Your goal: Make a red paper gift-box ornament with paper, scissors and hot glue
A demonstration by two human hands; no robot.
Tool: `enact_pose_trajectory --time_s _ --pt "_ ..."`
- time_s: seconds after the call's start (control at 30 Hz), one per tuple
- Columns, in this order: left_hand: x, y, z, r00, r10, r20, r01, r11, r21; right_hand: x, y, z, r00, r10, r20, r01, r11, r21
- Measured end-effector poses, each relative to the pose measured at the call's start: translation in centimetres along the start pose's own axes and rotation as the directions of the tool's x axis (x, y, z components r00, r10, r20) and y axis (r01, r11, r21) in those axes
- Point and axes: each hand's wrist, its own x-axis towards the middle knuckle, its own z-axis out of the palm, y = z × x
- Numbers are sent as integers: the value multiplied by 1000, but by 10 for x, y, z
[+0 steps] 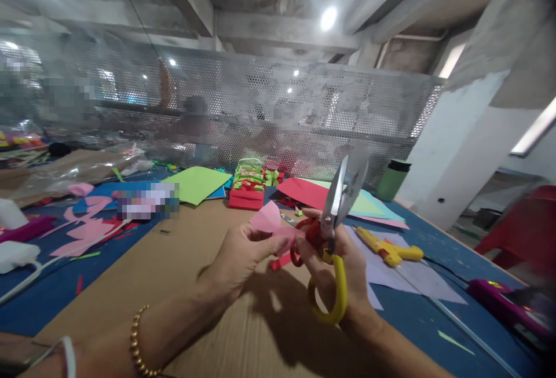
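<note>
Pinched between the thumb and fingers of my left hand [238, 253] is a small curved piece of pink paper [266, 218]. My right hand [353, 265] holds a large pair of scissors [329, 226], with a yellow loop handle toward me and the metal blades pointing up and away. Its fingertips also meet the lower edge of the pink paper. Red handle parts show behind those fingers; whether they belong to the same scissors I cannot tell. A strip of red paper [280, 262] lies under the hands on the brown cardboard [182, 268].
Red and green paper gift baskets [246, 195] stand ahead, beside green sheets [197, 184] and a red sheet [304, 191]. At right are a yellow glue gun [388, 249], a purple device [499, 303] and a green tumbler [392, 181]. Pink scraps [84, 236] and white cables lie left.
</note>
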Motion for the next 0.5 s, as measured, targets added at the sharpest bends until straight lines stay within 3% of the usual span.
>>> enact_pose_trajectory --time_s 0.5 --pt "-2 2 1 1000 2 17 -2 1000 7 2 -6 2 1000 30 -5 -30 999 -14"
